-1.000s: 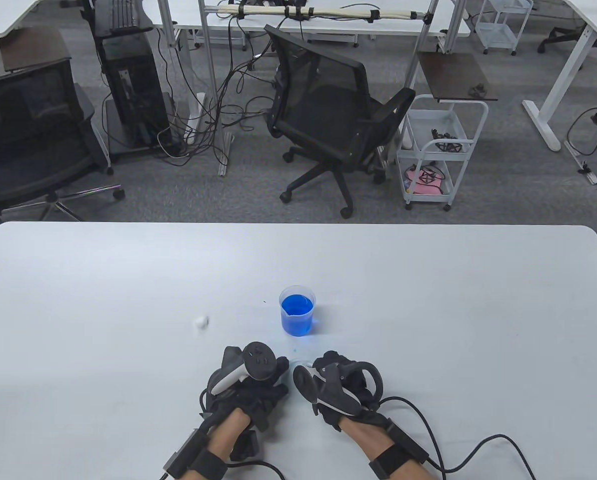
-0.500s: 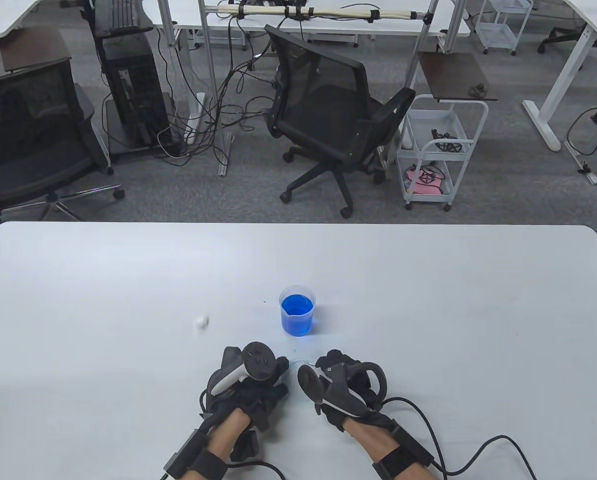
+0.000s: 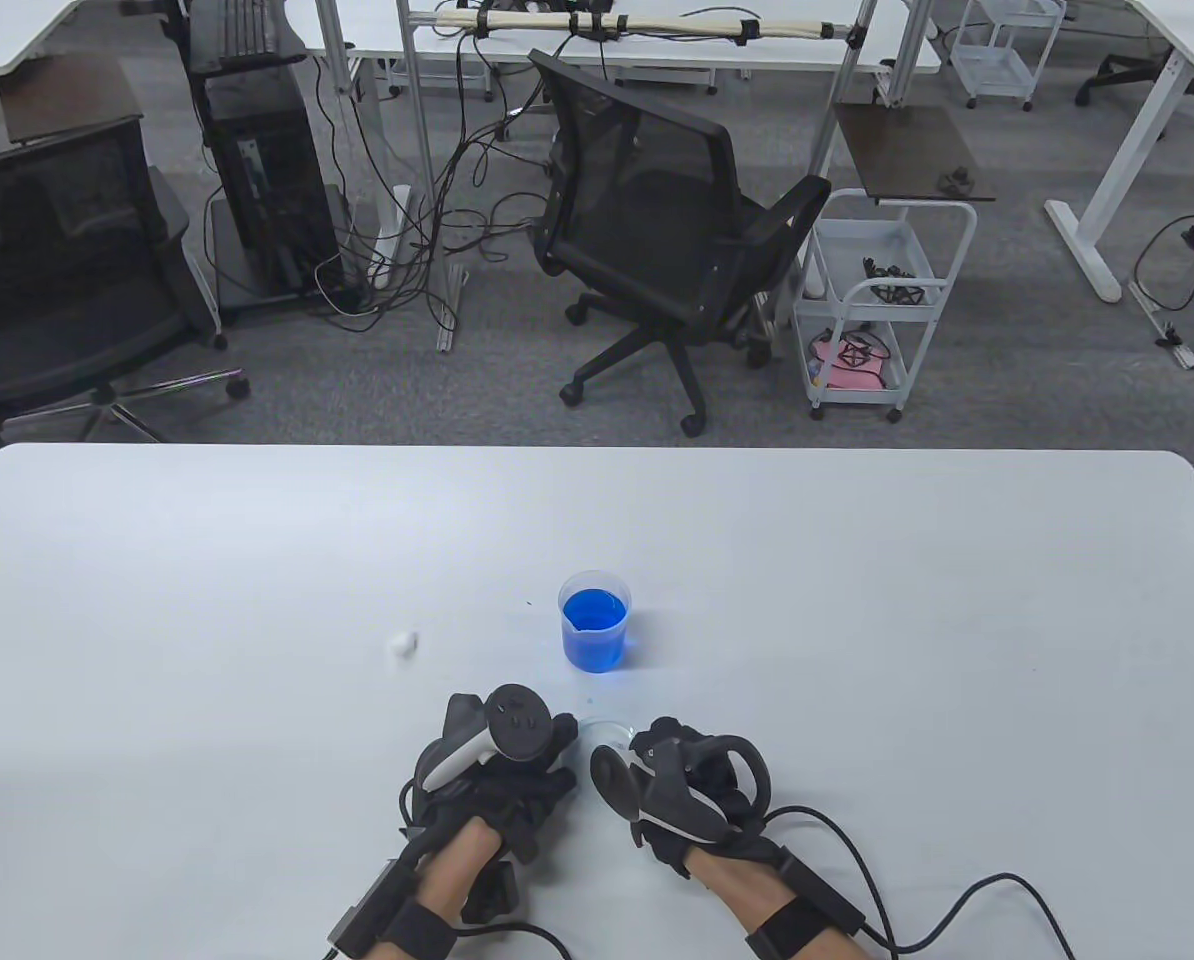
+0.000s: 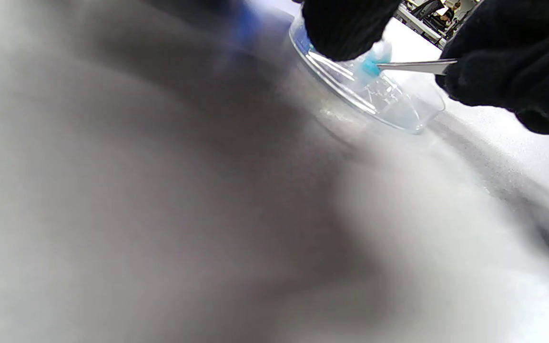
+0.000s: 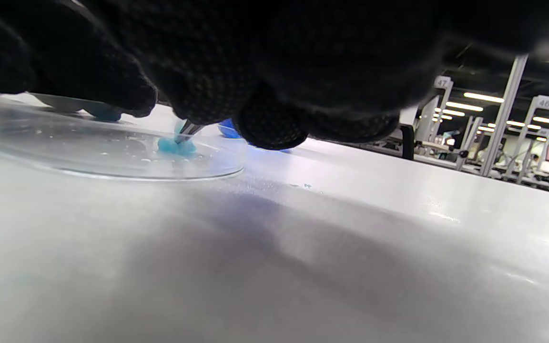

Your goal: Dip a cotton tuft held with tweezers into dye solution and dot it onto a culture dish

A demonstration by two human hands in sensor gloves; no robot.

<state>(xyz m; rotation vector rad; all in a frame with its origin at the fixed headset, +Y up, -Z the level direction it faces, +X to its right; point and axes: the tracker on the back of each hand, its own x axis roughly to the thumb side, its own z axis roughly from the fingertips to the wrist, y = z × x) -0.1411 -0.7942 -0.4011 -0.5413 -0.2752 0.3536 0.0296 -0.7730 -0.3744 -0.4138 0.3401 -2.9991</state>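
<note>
A clear culture dish [image 3: 605,733] lies on the white table between my hands. My right hand [image 3: 657,752] pinches metal tweezers [image 4: 415,66] that hold a blue-stained cotton tuft [image 4: 372,64]. The tuft presses on the dish floor in the right wrist view [image 5: 177,146], where the dish [image 5: 88,157] is at the left. A fingertip [image 4: 346,28] of my left hand [image 3: 560,735] rests on the dish rim [image 4: 389,102]. A beaker of blue dye [image 3: 595,625] stands just behind the dish.
A loose white cotton ball [image 3: 403,645] lies on the table left of the beaker. Small blue droplets [image 3: 587,697] mark the table between beaker and dish. Glove cables [image 3: 957,900] trail off to the right by the near edge.
My right hand has shifted slightly left and nearer, so more of the dish shows between the hands. The left hand and the beaker have not moved.
</note>
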